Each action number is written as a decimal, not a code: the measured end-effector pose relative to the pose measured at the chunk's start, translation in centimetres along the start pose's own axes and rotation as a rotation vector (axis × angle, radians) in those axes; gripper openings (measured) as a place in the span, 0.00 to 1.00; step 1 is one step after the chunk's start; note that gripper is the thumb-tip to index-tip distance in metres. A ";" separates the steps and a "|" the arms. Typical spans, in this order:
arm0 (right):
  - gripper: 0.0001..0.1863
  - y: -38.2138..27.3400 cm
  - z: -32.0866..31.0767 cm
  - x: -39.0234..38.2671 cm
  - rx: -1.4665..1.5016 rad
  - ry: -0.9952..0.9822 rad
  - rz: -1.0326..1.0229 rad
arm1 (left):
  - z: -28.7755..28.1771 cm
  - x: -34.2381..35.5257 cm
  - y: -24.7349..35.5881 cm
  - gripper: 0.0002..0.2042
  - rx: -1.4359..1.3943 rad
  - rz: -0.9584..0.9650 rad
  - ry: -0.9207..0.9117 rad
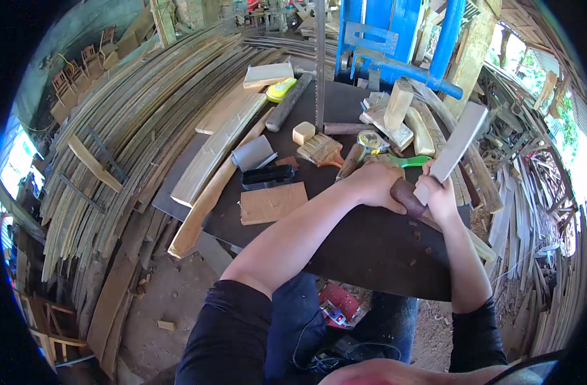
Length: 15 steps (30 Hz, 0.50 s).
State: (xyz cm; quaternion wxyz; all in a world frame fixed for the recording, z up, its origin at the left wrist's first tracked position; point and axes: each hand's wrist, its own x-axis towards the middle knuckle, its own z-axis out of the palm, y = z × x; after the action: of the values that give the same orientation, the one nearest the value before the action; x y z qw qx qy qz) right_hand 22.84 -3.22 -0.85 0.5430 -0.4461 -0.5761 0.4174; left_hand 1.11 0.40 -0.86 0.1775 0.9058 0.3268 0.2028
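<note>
My right hand is closed around a pale, flat wooden board, which slants up and to the right. The board's lower end reaches a dark reddish-brown, round-ended piece, which looks like wood. My left hand is closed on that brown piece from the left; its far part is hidden by the fingers. Both hands are over the right part of the dark table. Just beyond the left hand lie a wooden handle, a bright green strip and a tape measure.
A vertical saw blade rises through the table, before a blue machine frame. A wide brush, sandpaper, a black tray and a thin wooden panel lie left. Long planks are stacked beyond. A red object sits below.
</note>
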 end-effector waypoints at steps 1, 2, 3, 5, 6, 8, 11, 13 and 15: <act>0.10 0.1 0.0 -0.2 -0.016 0.041 0.015 | 0.2 -0.2 0.0 0.38 -0.004 0.003 0.009; 0.10 0.2 0.3 -0.1 -0.084 0.079 -0.095 | 0.3 -0.2 -0.1 0.38 -0.009 0.007 0.017; 0.10 0.2 0.5 0.0 -0.139 0.051 -0.130 | 0.3 -0.1 -0.3 0.38 -0.001 0.011 0.022; 0.09 -0.7 0.7 -0.4 -0.245 0.003 -0.196 | 0.4 0.1 -0.5 0.38 0.017 0.023 0.024; 0.09 0.9 -0.5 0.5 -0.390 -0.044 -0.351 | 0.6 0.1 -0.5 0.38 0.021 0.021 0.023; 0.09 -0.1 -0.2 0.0 -0.207 -0.098 -0.201 | 0.4 0.0 -0.7 0.39 0.037 0.019 0.026; 0.11 -0.3 0.1 -0.1 -0.130 -0.040 -0.135 | 0.4 -0.1 -0.5 0.39 0.039 0.037 0.053; 0.12 0.0 0.1 0.4 -0.183 0.019 -0.217 | 0.3 0.0 -0.2 0.39 0.047 0.027 0.037; 0.16 -0.3 0.0 0.2 -0.251 -0.001 -0.225 | 0.3 0.2 -0.1 0.39 0.032 0.029 0.026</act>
State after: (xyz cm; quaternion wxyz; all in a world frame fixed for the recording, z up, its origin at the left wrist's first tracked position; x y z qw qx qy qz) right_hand 22.79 -3.08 -0.50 0.5262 -0.4427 -0.6703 0.2791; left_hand 1.37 0.56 -1.08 0.1557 0.9105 0.3192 0.2117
